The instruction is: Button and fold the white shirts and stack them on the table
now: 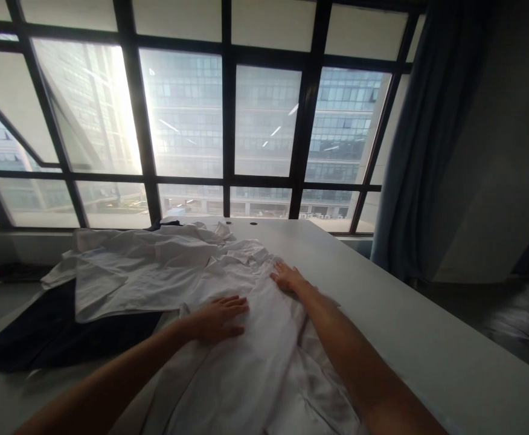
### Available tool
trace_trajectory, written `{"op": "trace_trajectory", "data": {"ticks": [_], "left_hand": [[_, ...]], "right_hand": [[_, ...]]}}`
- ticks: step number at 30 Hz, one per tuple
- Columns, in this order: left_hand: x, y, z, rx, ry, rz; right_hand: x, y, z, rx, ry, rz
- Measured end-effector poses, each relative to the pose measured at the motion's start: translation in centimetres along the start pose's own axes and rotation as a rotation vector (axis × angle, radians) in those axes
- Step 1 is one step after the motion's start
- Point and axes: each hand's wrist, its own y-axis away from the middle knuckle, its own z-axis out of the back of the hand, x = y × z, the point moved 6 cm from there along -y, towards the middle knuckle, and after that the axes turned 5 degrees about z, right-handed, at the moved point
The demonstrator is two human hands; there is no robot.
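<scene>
We laid our left hand [217, 317] and right hand [287, 279] open, palms flat, gripping nothing, on the white shirt [250, 350] spread across the white table [382, 308], beside a dark garment [51, 332].

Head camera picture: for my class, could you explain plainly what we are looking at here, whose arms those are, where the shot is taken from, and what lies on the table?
The picture comes from a camera worn on a person's head, looking forward and down, so the two bare arms are the wearer's own. The left hand and right hand both lie flat, fingers spread, on a white shirt spread over a pale table. Neither hand grips anything. Further left lie more white garments on a dark cloth. Behind stands a large window, with a curtain at right.
</scene>
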Motion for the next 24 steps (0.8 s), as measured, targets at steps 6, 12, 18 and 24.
{"op": "trace_trajectory", "data": {"ticks": [6,12,18,24], "left_hand": [[10.4,-4.0,5.5,-0.368,-0.186,0.453],[16.5,-5.3,1.8,-0.183,-0.238,0.602],[17.9,-6.5,4.7,-0.366,-0.072,0.676],[20.2,-8.0,6.2,-0.353,0.251,0.908]], "right_hand": [[1.4,-1.4,-0.3,-0.013,-0.046,0.034],[1.6,-1.6,-1.1,-0.018,-0.081,0.066],[1.5,-0.6,0.0,-0.255,-0.049,0.009],[-0.9,0.5,0.9,-0.357,-0.087,-0.337]]}}
